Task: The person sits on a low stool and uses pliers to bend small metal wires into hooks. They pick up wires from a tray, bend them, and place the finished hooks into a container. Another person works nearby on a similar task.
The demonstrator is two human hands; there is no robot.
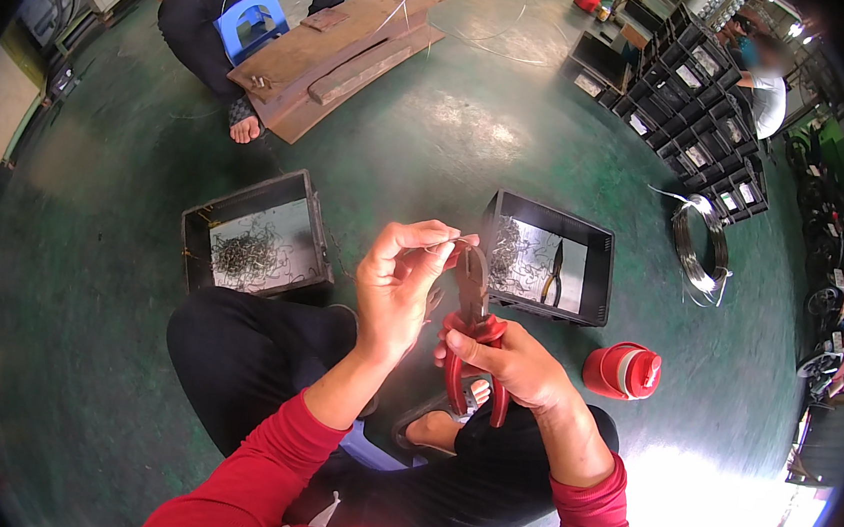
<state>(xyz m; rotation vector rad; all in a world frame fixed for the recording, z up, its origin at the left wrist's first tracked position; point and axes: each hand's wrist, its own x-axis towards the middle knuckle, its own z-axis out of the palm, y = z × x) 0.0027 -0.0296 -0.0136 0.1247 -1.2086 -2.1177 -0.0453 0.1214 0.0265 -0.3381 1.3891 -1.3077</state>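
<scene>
A thin grey metal wire (458, 241) was pinched between thumb and fingertips of the left hand (395, 286), just beside the tip of red-handled steel pliers (474, 290), which were clasped in the right hand (518, 367), near a black rectangular plastic box (596, 279).

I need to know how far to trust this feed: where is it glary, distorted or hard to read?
Head view: glare whites out the floor at lower right, with softer shine at upper middle; fisheye bends the scene toward a black rim. Same view: pliers in the right hand read clearly, but the wire in the left hand is too fine to trace fully.
</scene>
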